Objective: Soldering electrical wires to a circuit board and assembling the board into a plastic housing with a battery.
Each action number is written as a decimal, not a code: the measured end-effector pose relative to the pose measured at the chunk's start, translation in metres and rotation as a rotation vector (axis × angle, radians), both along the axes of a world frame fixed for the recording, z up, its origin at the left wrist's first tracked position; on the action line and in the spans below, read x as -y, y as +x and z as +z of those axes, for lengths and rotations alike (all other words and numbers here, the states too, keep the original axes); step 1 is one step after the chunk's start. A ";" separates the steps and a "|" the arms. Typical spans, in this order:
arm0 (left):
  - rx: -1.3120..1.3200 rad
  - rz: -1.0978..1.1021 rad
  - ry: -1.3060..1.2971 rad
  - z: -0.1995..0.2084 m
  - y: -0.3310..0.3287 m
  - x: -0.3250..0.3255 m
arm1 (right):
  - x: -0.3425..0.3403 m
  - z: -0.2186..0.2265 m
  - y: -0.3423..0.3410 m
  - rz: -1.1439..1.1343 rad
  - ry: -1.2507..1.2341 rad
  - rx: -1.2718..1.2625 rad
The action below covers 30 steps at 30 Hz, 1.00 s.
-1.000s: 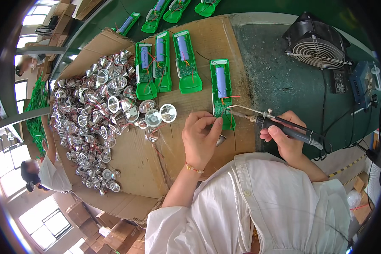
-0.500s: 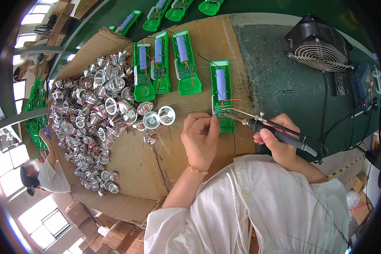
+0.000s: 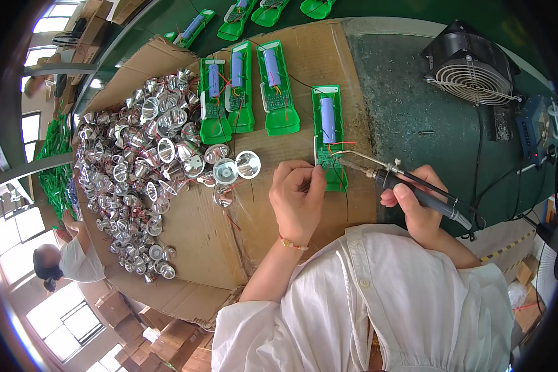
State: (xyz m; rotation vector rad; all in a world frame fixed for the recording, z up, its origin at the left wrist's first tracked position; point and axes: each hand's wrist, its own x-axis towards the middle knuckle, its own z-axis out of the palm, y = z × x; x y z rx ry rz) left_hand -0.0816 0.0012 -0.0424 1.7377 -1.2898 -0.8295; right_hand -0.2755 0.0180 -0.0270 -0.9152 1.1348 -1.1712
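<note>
My right hand (image 3: 420,201) is wrapped round a soldering iron (image 3: 409,191) with a black handle and a thin metal tube clamped alongside. Its tip reaches the circuit board (image 3: 327,155) in a green plastic housing (image 3: 336,180). Above that board lies a purple cylindrical battery (image 3: 328,121), with red and orange wires next to it. At the housing's left edge my left hand (image 3: 297,195) pinches thumb and forefinger together beside the board; whatever lies between the fingertips is hidden. Thin black wires run out of the housing.
Several similar housings (image 3: 282,118) with batteries lie left and beyond. A heap of silvery reflector cups (image 3: 149,155) covers the cardboard sheet (image 3: 201,248). At the right stand a black fan (image 3: 471,68) and a blue soldering station (image 3: 530,133). Another person (image 3: 74,260) works at far left.
The whole view has shifted slightly, with the table things a little farther right. Both hands keep their grip, and the iron's tip stays at the board. The person at far left has moved their head.
</note>
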 end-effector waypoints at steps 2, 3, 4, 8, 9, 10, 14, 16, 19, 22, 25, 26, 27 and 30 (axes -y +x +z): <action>0.006 -0.001 -0.009 0.001 0.000 0.000 | -0.001 0.003 0.000 0.004 -0.007 -0.077; 0.011 0.002 -0.020 0.001 0.000 0.000 | -0.001 0.003 -0.001 0.003 -0.010 -0.075; 0.013 0.002 -0.024 0.001 -0.001 0.000 | -0.001 0.002 -0.002 -0.001 -0.014 -0.075; 0.037 0.006 -0.001 0.004 0.000 -0.001 | -0.003 0.000 -0.011 -0.023 -0.048 -0.078; 0.050 -0.006 0.032 0.004 -0.001 0.000 | -0.004 -0.002 -0.018 -0.007 -0.068 -0.030; 0.099 -0.006 -0.078 0.006 -0.001 0.001 | -0.004 -0.003 -0.022 -0.011 -0.072 -0.027; 0.586 -0.084 -0.277 0.022 -0.006 0.010 | -0.008 -0.006 -0.041 -0.079 -0.097 -0.071; 0.871 -0.148 -0.161 0.018 -0.015 0.011 | -0.007 -0.013 -0.049 -0.088 -0.123 -0.085; 0.921 -0.156 -0.040 0.013 -0.029 0.014 | -0.006 -0.013 -0.057 -0.121 -0.098 -0.090; 0.939 -0.202 0.004 0.017 -0.029 0.017 | -0.005 -0.017 -0.067 -0.136 -0.118 -0.098; 0.926 -0.227 -0.045 0.017 -0.032 0.027 | -0.003 -0.024 -0.077 -0.129 -0.144 -0.160; 0.875 -0.234 -0.011 0.020 -0.038 0.038 | -0.003 -0.027 -0.082 -0.136 -0.150 -0.162; 0.823 -0.243 0.025 0.024 -0.044 0.050 | -0.002 -0.028 -0.085 -0.151 -0.152 -0.152; 0.874 -0.316 -0.033 0.043 -0.082 0.127 | 0.002 -0.030 -0.094 -0.140 -0.113 -0.158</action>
